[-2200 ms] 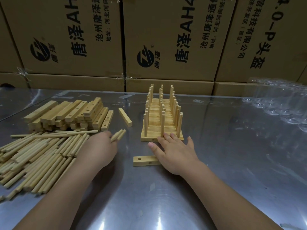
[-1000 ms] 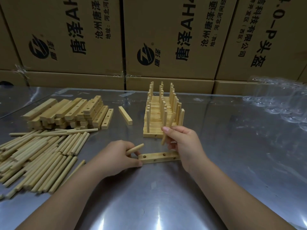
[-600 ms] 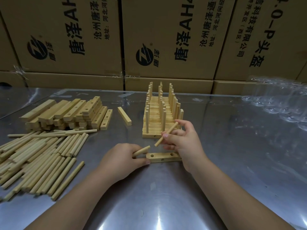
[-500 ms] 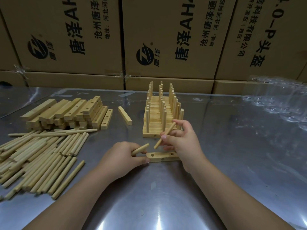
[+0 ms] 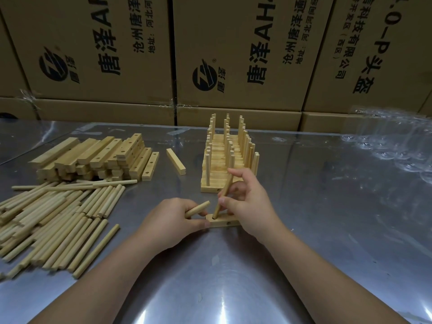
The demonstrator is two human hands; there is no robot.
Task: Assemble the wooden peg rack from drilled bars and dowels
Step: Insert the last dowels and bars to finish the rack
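counter (image 5: 233,288): I see a shiny metal top filling the bottom of the frame.
drilled bar (image 5: 219,222): This short wood block lies flat on the counter in the middle of the frame, between the two hands. I see one round hole on its front side and one on top near its left end.
left hand (image 5: 173,220): It sits just left of the middle. Its fingers are curled round a spare dowel (image 5: 197,209), which pokes out to the right. Its thumb tip touches the left end of the drilled bar.
right hand (image 5: 250,206): It sits just right of the middle. Its thumb and fingers pinch the leaning dowel (image 5: 217,210). It covers the right end of the drilled bar.
leaning dowel: Its bottom tip sits in the top hole near the left end of the drilled bar. It tilts up and to the right. I cannot tell how deep it goes.
dowel pile (image 5: 53,218): Lots of loose round sticks lie on the counter at the left of the frame.
peg rack row (image 5: 224,164): Just behind the right hand, done bars lie side by side with pegs standing up in three lines that run away from me.
bar stack (image 5: 93,160): A heap of drilled blocks sits at the upper left, behind the dowel pile.
lone bar (image 5: 175,161): One block lies flat by itself between the bar stack and the peg rack row.
clear plastic (image 5: 392,146): Crinkly see-through stuff lies at the far right.
boxes (image 5: 233,50): Brown card boxes with black print fill the top of the frame, behind the counter.
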